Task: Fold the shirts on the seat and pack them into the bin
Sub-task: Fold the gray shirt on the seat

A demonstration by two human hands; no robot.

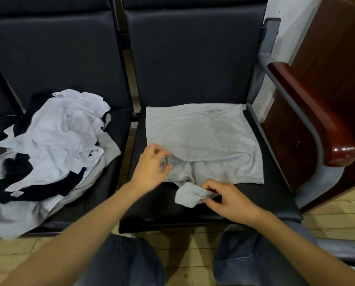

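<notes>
Now pinches near-left fold of grey shirt (203,133) with left grip (151,165) | pinches its loose sleeve (188,196) with right grip (228,198), toward front edge of right seat (271,193) | shirt spread flat across right seat | tangled heap (55,141) of white, black and grey shirts on left seat (102,182)

Grey shirt (203,139) lies flat on the right seat (275,195), spread from its back edge toward the front. Left hand (151,168) pinches bunched fabric at the shirt's near-left part; right hand (226,198) pinches a loose sleeve end near the front edge. Left seat (114,162) — a heap of white, black and grey garments (55,145).
</notes>
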